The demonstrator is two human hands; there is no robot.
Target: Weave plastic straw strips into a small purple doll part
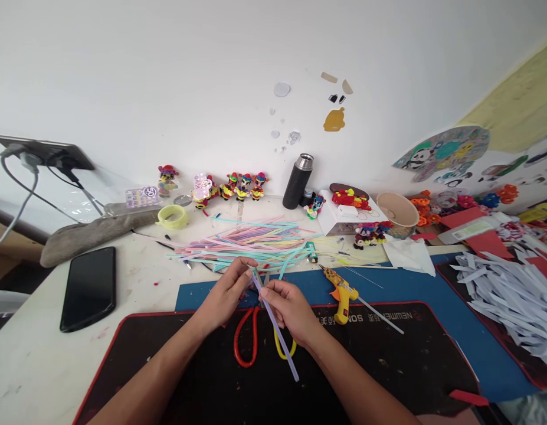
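Note:
A few pale purple pipe cleaners point(275, 330) run between my hands, their free ends slanting down toward me over the black mat. Pinched closed, my left hand point(229, 289) grips the upper end, where a bit of green shows at the fingertips. My right hand point(288, 307) closes round the same strands just below. Beneath both hands lie scissors with a red handle loop point(238, 345) and a yellow one point(292, 351), their blades partly hidden. Beyond my fingers a loose heap of pink, teal and yellow pipe cleaners point(251, 241) spreads across the table.
Right of my hands lies a yellow glue gun point(343, 293) with a glue stick in it. A phone point(89, 289) and yellow tape roll point(173, 216) lie left. A black flask point(297, 183) stands by the wall near small figurines point(242, 186). White paper strips point(507, 298) pile up far right.

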